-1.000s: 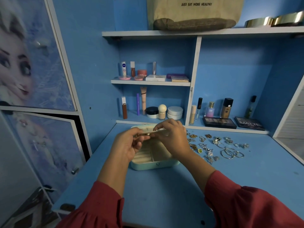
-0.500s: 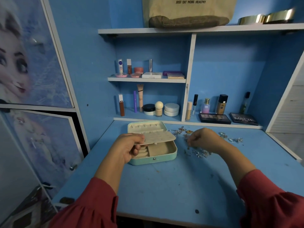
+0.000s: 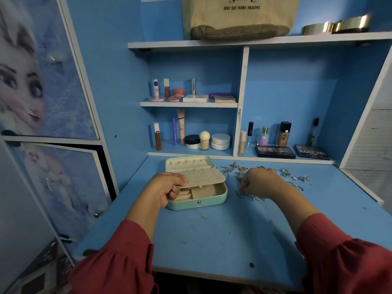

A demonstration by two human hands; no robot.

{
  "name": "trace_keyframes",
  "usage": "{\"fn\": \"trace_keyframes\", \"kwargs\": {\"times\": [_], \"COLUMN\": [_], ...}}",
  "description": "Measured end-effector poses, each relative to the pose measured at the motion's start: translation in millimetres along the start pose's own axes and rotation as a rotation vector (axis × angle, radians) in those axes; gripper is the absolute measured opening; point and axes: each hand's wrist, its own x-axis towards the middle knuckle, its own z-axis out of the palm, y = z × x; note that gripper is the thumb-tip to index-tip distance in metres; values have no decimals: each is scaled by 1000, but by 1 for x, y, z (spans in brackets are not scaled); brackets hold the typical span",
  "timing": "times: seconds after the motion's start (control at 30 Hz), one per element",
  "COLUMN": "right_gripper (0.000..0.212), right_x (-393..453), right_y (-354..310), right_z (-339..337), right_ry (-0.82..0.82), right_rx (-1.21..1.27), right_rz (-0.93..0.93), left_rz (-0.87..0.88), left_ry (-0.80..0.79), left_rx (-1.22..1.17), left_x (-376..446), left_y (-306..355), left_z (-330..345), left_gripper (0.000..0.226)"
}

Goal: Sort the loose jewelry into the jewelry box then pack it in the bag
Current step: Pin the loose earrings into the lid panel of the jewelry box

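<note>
Holding the perforated insert tray point(image 3: 202, 177) up by its left edge, the left hand point(image 3: 164, 190) pinched it in its grip, likely to keep the compartments beneath reachable. The jewelry box point(image 3: 198, 197) sat open on the counter point(image 3: 222, 234), lid back, just left of the loose jewelry point(image 3: 237, 169), so each transfer would be short. The right hand point(image 3: 261, 183) was lowered over the pile with fingers curled; whether its grip held a piece could not be told. The bag point(image 3: 239, 16) waited on the top shelf point(image 3: 318, 39), well apart, for packing last.
</note>
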Motion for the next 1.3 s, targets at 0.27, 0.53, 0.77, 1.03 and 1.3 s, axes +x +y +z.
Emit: {"fn": "trace_keyframes", "kwargs": {"times": [0.27,0.53,0.77,1.03,1.3], "right_gripper": [14,12,19,21,25], "right_x": [2,-1,6,12,11], "right_y": [-10,-42,-102,-112,-114], "right_z": [-3,-16,-10,-6,-14], "right_ry": [-40,158,141,107,74], "right_rx": [-42,491,432,415,329], "right_rz": [11,-69,-308,-296,-337], "left_rz": [8,7,23,26,25], "left_ry": [10,15,12,17,27], "left_rx": [-18,-15,-28,-8,-8], "left_x": [0,0,1,3,5], "left_y": [-3,-3,-4,-5,-6], "left_z": [-1,-2,-2,-3,-4], "left_gripper": [20,17,14,15,15]}}
